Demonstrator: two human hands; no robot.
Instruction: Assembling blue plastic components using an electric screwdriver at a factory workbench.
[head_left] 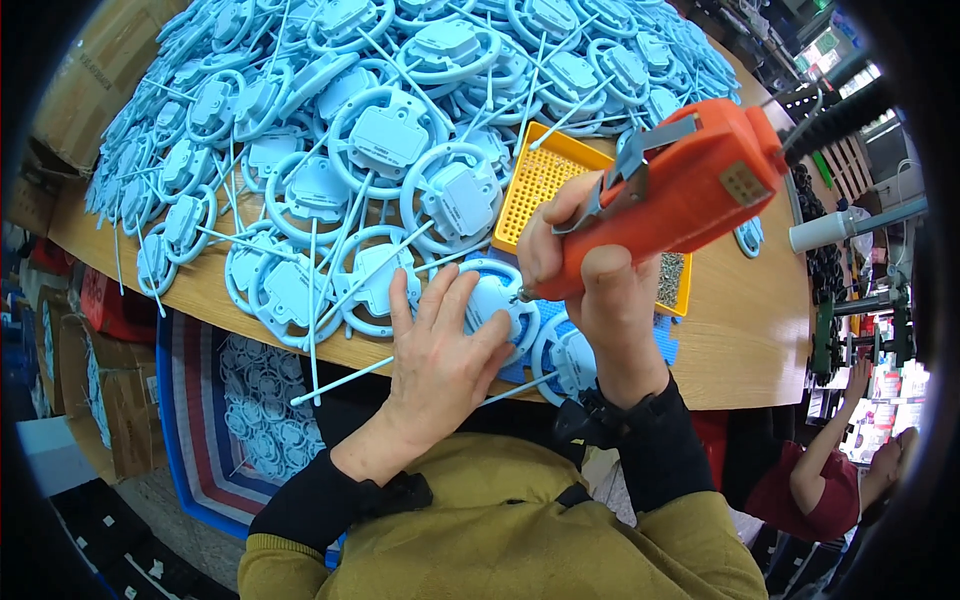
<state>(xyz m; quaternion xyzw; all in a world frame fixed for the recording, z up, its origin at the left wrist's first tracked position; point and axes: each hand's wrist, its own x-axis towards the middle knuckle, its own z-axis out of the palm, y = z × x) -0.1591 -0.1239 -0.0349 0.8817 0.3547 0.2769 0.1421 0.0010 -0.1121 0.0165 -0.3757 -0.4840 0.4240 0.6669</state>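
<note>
My right hand (610, 290) is wrapped around an orange electric screwdriver (690, 185), its tip pointing down and left. That tip meets a light-blue plastic ring-shaped part (490, 297) with a flat housing in its middle. Fingers stretched and apart, my left hand (440, 345) lies palm down against the near-left side of this part. Under it is a blue mat (665, 340), partly covered. Another blue ring part (575, 360) sits just below my right hand. Whether a screw is at the screwdriver's tip is hidden.
A large heap of blue ring parts (390, 135) with thin rods covers the wooden table (750, 330). A yellow perforated tray (545, 185) stands behind my right hand, small metal screws (671, 280) at its near end. A striped bag (205, 400) holds more parts. Another person (820, 480) is at right.
</note>
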